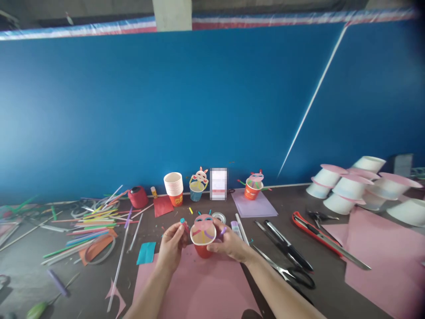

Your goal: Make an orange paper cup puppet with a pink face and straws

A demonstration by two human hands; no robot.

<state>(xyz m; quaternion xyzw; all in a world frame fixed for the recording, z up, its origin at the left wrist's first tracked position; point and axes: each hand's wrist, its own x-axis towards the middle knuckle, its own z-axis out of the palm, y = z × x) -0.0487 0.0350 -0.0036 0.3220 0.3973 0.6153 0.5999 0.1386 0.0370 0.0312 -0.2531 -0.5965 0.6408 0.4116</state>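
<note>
Filling the far half of the view, a blue wall backs a dark table, and at six o'clock a pink sheet lies under both forearms. Well apart at three o'clock sit upturned white cups; loose straws spread at nine o'clock, and scissors lie near the right wrist. Just past centre the red cup with its pink face is held over the sheet. The right hand has its fingers closed round the cup's side; the left hand pinches a small straw piece at the rim at ten o'clock. A steady right-hand hold and a light, rim-level pinch would likely keep the cup from crushing. How the piece joins the cup is hidden by fingertips, a label beyond is blurred out, and both elbows are cut off.
</note>
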